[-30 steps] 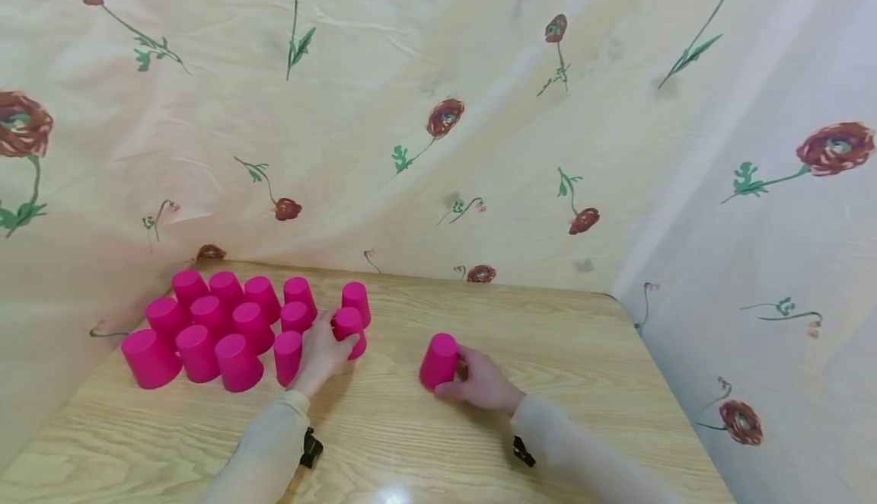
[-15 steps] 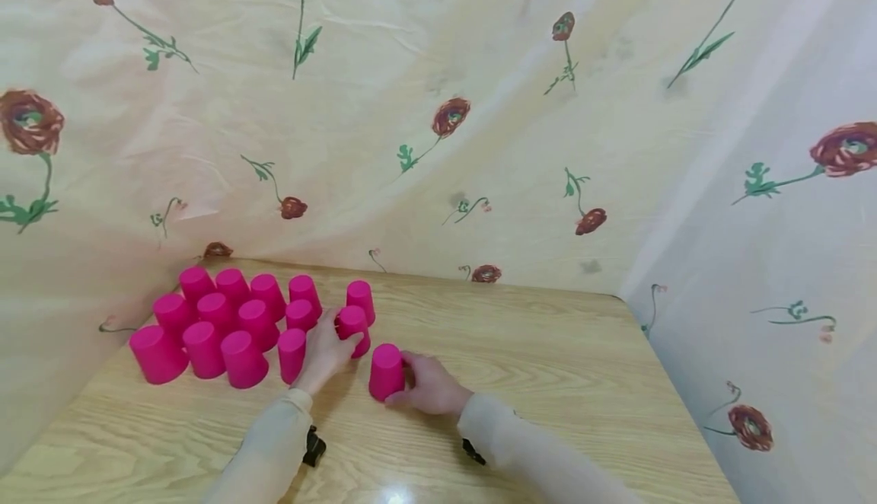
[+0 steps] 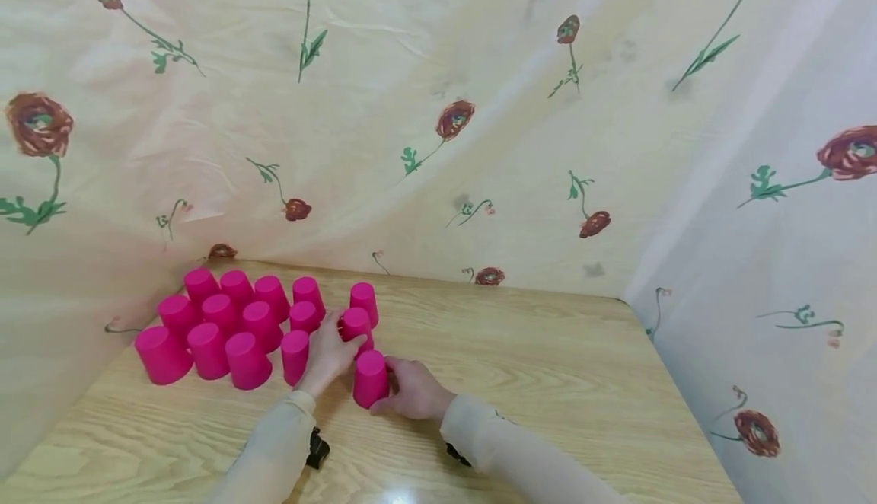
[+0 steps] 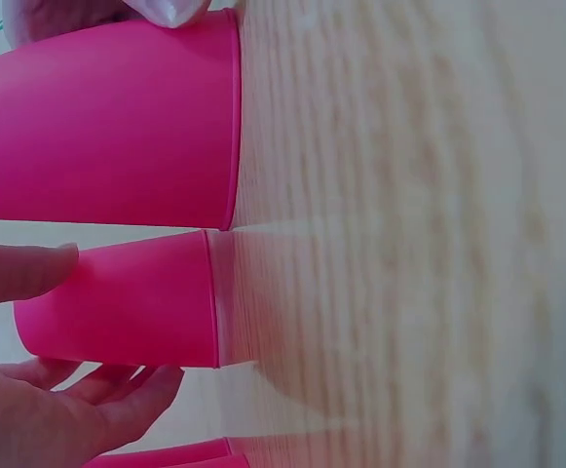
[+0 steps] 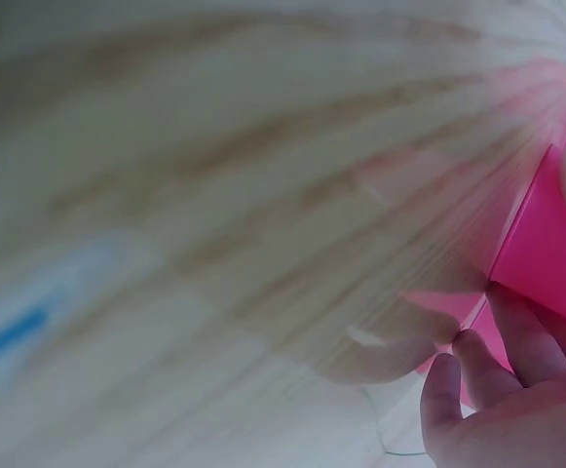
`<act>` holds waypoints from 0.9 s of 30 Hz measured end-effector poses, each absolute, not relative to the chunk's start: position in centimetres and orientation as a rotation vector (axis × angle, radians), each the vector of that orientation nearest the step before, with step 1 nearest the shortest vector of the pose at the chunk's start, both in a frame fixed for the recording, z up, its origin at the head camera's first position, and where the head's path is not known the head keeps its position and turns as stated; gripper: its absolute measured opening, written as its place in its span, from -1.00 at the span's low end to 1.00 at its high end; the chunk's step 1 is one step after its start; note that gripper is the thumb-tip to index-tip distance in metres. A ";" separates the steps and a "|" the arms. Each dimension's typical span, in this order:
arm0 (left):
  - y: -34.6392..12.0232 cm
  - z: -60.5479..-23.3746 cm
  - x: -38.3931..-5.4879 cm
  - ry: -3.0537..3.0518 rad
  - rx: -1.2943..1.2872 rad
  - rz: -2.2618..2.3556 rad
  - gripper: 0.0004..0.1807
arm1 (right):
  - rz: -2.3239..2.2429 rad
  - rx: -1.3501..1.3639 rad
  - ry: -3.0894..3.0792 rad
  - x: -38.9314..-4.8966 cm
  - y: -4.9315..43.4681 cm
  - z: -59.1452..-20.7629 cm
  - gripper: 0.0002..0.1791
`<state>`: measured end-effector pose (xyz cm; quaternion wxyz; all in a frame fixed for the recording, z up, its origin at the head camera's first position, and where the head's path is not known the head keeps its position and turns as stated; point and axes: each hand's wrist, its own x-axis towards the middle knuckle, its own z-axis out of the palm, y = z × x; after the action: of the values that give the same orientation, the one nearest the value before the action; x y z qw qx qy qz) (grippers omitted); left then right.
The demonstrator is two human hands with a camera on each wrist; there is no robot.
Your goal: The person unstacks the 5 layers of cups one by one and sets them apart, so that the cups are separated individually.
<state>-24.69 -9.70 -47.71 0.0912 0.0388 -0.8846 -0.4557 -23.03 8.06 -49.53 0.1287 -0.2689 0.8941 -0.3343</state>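
My left hand (image 3: 332, 353) grips a pink upside-down cup (image 3: 358, 329), thumb on one side and fingers on the other; in the left wrist view this cup (image 4: 132, 302) stands on the wood. Just in front of it, a second pink cup (image 3: 371, 381) is held by my right hand (image 3: 412, 391), which wraps its right side. That nearer cup (image 4: 107, 122) looks larger in the left wrist view, close beside the first. In the right wrist view, fingers curl around the cup (image 5: 550, 244) near its rim. Behind both stands another cup (image 3: 365, 304).
Several more upside-down pink cups stand in rows to the left, including a front one (image 3: 248, 361) and one beside my left wrist (image 3: 294, 357). The wooden table (image 3: 548, 382) extends to the right. A flowered cloth (image 3: 384, 207) hangs behind.
My right hand has moved left with its cup, bringing it up to the front of the cup in my left hand. The left hand has stayed on its cup.
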 end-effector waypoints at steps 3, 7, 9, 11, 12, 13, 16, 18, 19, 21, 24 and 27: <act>-9.6 -47.8 -24.8 -2.618 0.107 -1.338 -0.31 | -0.960 -0.778 2.603 -23.1 8.0 -49.5 -0.26; -9.7 -47.8 -24.8 -2.613 0.116 -1.360 -0.31 | -0.935 -0.766 2.616 -23.3 8.2 -49.7 -0.23; -9.7 -47.7 -24.8 -2.612 0.120 -1.379 -0.30 | -0.921 -0.764 2.625 -23.4 8.4 -49.8 -0.21; -9.7 -47.7 -24.9 -2.614 0.127 -1.390 -0.29 | -0.905 -0.768 2.632 -23.4 8.8 -49.8 -0.19; -9.7 -47.6 -24.9 -2.614 0.127 -1.392 -0.28 | -0.898 -0.774 2.635 -23.5 9.1 -49.7 -0.19; -9.7 -47.6 -24.9 -2.615 0.130 -1.394 -0.28 | -0.893 -0.779 2.634 -23.5 9.3 -49.7 -0.20; -9.7 -47.4 -24.9 -2.612 0.126 -1.382 -0.26 | -0.888 -0.781 2.632 -23.6 10.3 -49.5 -0.21; -9.7 -47.1 -25.0 -2.610 0.122 -1.379 -0.24 | -0.893 -0.773 2.636 -23.6 11.1 -49.4 -0.23; -9.7 -47.0 -25.0 -2.611 0.119 -1.373 -0.23 | -0.897 -0.772 2.641 -23.7 11.6 -49.3 -0.25; -9.8 -46.6 -25.2 -2.615 0.106 -1.361 -0.23 | -0.901 -0.766 2.655 -23.9 12.6 -49.2 -0.28; -9.8 -46.0 -25.4 -2.633 0.095 -1.358 -0.21 | -0.912 -0.774 2.682 -24.4 14.6 -49.1 -0.33; -9.8 -45.4 -25.8 -2.663 0.079 -1.356 -0.19 | -0.926 -0.754 2.713 -24.9 17.1 -48.9 -0.37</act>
<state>-25.79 -9.76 -45.44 0.0761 0.0262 -0.8882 -0.4524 -24.94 17.12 -48.93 0.0883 -0.2533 0.9117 -0.3112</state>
